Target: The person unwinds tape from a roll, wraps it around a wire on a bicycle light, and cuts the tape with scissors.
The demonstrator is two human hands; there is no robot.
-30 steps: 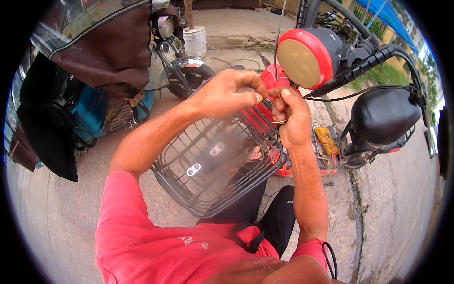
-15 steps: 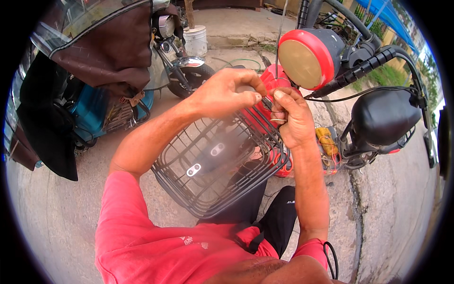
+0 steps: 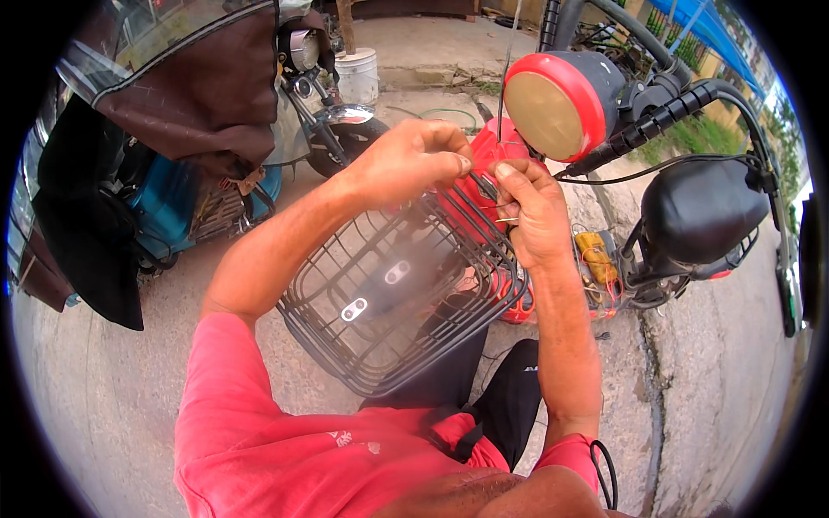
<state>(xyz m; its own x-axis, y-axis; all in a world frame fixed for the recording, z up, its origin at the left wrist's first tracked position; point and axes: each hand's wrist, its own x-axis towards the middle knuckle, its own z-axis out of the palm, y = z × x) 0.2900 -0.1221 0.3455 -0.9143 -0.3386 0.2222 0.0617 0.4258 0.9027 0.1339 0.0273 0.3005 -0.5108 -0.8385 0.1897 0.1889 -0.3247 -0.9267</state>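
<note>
My left hand [image 3: 410,164] is raised over the far edge of a black wire basket [image 3: 373,380]. Its thumb and forefinger are pinched together, and what they hold, if anything, is too small to make out. Just to the right, my right hand [image 3: 534,207] has its fingers closed on a thin wire [image 3: 506,219], whose pale end sticks out toward the left. A short dark strand shows in the narrow gap between the two hands. Behind the hands is a red body panel [image 3: 484,148] of a vehicle, with a round red-rimmed lamp [image 3: 546,108] above it.
A black mirror housing [image 3: 704,214] and dark wrapped handlebar tubes [image 3: 643,125] stand at the right. A yellow bundle [image 3: 598,257] lies among wires on the red vehicle. To the left is a covered blue vehicle [image 3: 162,207]; a white bucket [image 3: 357,78] stands behind.
My left hand has drawn slightly left, away from my right hand, widening the gap between them. The right hand stays nearly in place, still gripping the wire.
</note>
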